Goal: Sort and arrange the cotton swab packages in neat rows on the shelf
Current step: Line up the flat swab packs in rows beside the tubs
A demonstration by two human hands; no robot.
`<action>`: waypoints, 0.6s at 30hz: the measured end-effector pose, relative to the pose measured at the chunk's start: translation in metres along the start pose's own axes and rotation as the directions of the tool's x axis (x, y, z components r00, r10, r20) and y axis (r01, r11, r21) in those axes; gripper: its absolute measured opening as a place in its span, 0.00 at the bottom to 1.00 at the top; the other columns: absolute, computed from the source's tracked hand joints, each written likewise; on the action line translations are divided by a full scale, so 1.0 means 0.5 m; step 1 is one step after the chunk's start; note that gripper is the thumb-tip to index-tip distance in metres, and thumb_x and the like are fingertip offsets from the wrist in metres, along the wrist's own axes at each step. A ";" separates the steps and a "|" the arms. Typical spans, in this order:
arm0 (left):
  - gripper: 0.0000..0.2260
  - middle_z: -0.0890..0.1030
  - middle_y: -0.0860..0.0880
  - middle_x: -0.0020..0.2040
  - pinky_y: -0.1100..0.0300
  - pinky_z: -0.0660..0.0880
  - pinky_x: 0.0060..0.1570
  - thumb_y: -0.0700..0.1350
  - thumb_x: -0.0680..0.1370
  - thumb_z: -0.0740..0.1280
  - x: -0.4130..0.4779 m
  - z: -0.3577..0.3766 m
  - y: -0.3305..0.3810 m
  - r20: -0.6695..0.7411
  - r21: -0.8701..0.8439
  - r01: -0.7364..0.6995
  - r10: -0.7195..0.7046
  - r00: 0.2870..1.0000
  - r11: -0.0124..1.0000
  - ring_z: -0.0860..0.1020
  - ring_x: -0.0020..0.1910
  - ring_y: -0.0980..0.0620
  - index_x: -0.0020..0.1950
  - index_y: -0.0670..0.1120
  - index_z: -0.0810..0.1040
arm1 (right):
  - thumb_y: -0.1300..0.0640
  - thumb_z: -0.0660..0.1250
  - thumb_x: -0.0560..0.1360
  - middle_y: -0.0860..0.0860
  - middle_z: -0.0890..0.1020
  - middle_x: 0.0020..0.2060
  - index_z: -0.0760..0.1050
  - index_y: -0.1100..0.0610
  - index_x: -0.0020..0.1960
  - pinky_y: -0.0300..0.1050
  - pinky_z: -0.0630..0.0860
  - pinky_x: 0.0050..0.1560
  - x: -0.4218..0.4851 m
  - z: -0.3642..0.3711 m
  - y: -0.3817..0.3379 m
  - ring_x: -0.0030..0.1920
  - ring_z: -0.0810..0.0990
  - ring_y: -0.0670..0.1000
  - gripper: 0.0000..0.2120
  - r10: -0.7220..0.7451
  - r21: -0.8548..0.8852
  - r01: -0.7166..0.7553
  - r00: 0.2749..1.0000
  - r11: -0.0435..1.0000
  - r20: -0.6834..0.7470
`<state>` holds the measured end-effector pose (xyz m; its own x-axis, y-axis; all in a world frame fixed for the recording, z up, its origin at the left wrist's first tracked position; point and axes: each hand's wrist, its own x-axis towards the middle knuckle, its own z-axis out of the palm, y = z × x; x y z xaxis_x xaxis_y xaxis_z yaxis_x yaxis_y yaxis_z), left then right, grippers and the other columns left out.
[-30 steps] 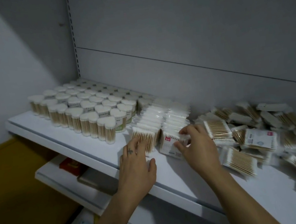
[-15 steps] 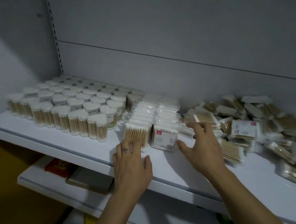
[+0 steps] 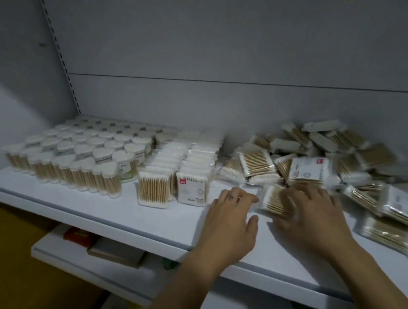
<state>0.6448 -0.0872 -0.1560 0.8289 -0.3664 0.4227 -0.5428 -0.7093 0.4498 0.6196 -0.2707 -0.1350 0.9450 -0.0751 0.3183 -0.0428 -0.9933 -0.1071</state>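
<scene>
Two neat rows of flat cotton swab packets [image 3: 171, 174] stand upright at the middle of the white shelf [image 3: 117, 212]. To their right lies a loose pile of the same packets [image 3: 341, 159], reaching the right edge of the view. My right hand [image 3: 310, 218] grips one packet [image 3: 276, 200] at the pile's near left edge, between thumb and fingers; the motion blurs it. My left hand [image 3: 229, 218] hovers just left of that packet, fingers stretched toward it and holding nothing.
Several heart-shaped tubs of swabs [image 3: 82, 162] stand in tidy rows at the shelf's left end. The grey back panel [image 3: 237, 59] rises behind everything. A lower shelf [image 3: 63, 253] with boxes sticks out below left, beside a yellow surface [image 3: 10, 270].
Both hands have left the fronts of the two standing rows and moved right to the loose pile. My right hand has taken hold of a packet there. The view has shifted right.
</scene>
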 end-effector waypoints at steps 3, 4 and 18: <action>0.26 0.60 0.56 0.74 0.56 0.65 0.69 0.53 0.78 0.64 0.025 0.058 0.027 0.063 -0.061 0.059 -0.055 0.997 0.996 0.63 0.71 0.53 0.73 0.59 0.59 | 0.42 0.67 0.71 0.49 0.68 0.69 0.64 0.46 0.72 0.50 0.67 0.63 -0.016 0.021 0.032 0.66 0.70 0.51 0.31 -0.006 0.144 0.001 0.999 0.990 0.034; 0.29 0.56 0.57 0.76 0.55 0.64 0.71 0.53 0.77 0.66 0.029 0.069 0.027 0.071 -0.061 0.057 -0.052 0.996 0.997 0.61 0.73 0.53 0.74 0.60 0.56 | 0.44 0.67 0.71 0.50 0.71 0.67 0.67 0.47 0.71 0.50 0.68 0.61 -0.016 0.027 0.037 0.64 0.72 0.53 0.29 -0.018 0.155 0.016 1.000 0.988 0.012; 0.25 0.81 0.61 0.46 0.68 0.76 0.44 0.52 0.74 0.72 0.006 0.055 0.040 -0.155 -0.514 0.158 -0.273 0.950 0.843 0.80 0.45 0.59 0.66 0.66 0.66 | 0.44 0.61 0.77 0.43 0.79 0.38 0.70 0.47 0.55 0.42 0.67 0.35 -0.029 0.037 0.028 0.39 0.78 0.47 0.09 -0.005 0.691 0.109 0.988 0.715 -0.152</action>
<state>0.6404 -0.1192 -0.1675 0.9142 -0.0613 0.4006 -0.3959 -0.3461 0.8506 0.6113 -0.2821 -0.1586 0.8850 -0.0830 0.4582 0.2969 -0.6575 -0.6925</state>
